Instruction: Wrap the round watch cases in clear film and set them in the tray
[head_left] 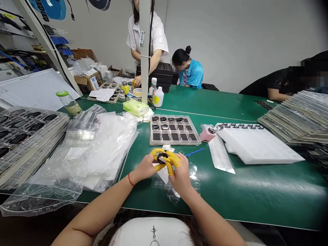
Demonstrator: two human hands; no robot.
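My left hand (148, 165) and my right hand (179, 171) meet over the green table, fingertips in yellow finger cots. Together they pinch a small round black part (162, 157) with a white cloth or film hanging under it. A red band circles my left wrist. Just beyond my hands stands a clear tray (174, 140) of square pockets, several holding round black parts. A blue stick (194, 152) lies right of my hands. Crumpled clear film (179, 191) lies under them.
Clear plastic bags (97, 147) and stacked trays (25, 136) fill the left. A pink dispenser bottle (208, 134), white foam sheets (258, 145) and a tall tray stack (297, 118) sit right. A white post (145, 51), bottles and three other people are at the far side.
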